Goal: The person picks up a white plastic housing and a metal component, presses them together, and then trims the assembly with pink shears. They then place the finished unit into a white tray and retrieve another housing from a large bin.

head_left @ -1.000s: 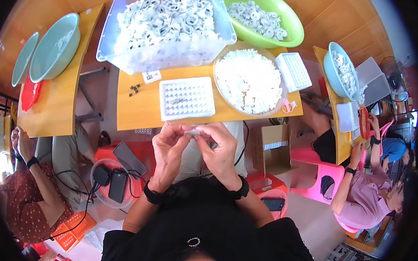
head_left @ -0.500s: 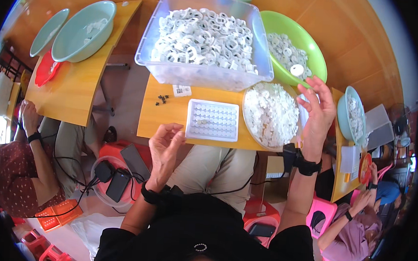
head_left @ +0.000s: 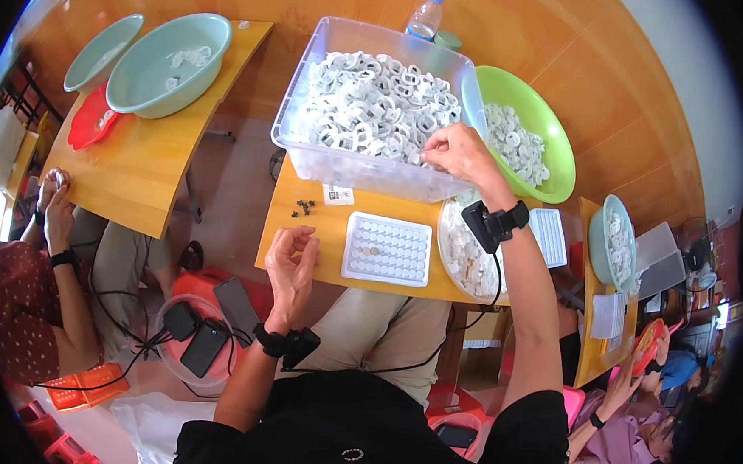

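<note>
- At the clear bin (head_left: 375, 171), the right hand (head_left: 463, 152) reaches the heaped white rings (head_left: 367, 100); its grip is unclear.
- Near the front edge of the table (head_left: 327, 229), the left hand (head_left: 289, 265) hangs, thumb and fingertips apart.

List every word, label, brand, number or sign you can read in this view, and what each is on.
No text is legible.
Small white rectangular label with dark print, on the yellow wooden table: too small to read.
Clear plastic bottle with a blue cap: any print is too blurred to read.
</note>
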The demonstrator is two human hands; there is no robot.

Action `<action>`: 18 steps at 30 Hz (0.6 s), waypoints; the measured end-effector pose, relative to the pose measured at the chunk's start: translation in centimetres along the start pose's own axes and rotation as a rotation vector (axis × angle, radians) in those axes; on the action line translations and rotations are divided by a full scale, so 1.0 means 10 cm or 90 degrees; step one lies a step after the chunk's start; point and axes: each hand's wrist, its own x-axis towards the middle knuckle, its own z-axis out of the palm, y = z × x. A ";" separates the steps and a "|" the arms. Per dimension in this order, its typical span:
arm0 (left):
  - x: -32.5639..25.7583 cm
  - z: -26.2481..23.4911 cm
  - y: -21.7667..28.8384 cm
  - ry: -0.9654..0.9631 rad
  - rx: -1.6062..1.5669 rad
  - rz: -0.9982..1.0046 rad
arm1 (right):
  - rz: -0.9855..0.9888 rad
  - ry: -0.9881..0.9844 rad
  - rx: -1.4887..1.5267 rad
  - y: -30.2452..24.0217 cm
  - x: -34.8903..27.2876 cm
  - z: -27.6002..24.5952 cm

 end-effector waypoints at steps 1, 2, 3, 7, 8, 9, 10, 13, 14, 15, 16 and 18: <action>0.01 0.00 0.01 -0.004 -0.003 -0.004 | 0.077 -0.058 0.108 0.01 0.04 -0.02; 0.01 0.00 0.02 -0.001 -0.005 -0.004 | 0.154 -0.117 0.216 0.01 0.06 -0.03; 0.01 0.00 0.05 -0.004 -0.002 -0.007 | 0.154 -0.114 0.251 0.02 0.06 -0.04; 0.02 -0.01 0.11 -0.016 0.025 0.004 | 0.170 -0.024 0.313 0.10 0.03 -0.05; 0.01 -0.02 0.10 -0.015 0.023 0.005 | 0.146 0.033 0.313 0.06 -0.01 -0.06; 0.00 -0.02 0.08 -0.013 -0.001 -0.003 | 0.121 0.091 0.313 0.04 -0.04 -0.07; -0.01 -0.02 0.07 -0.010 -0.024 -0.011 | 0.119 0.092 0.312 0.03 -0.06 -0.08; -0.03 -0.04 0.04 -0.018 -0.037 -0.025 | 0.107 0.105 0.350 0.00 -0.16 -0.15; -0.04 -0.06 0.04 -0.017 -0.036 -0.024 | 0.080 0.114 0.346 -0.06 -0.21 -0.17; -0.04 -0.07 0.06 -0.014 -0.102 -0.064 | 0.054 0.122 0.343 -0.12 -0.27 -0.18; -0.04 -0.08 0.08 -0.011 -0.166 -0.106 | 0.054 0.120 0.346 -0.16 -0.35 -0.17; -0.07 -0.14 0.14 -0.025 -0.185 -0.115 | -0.048 0.102 0.463 -0.34 -0.51 -0.11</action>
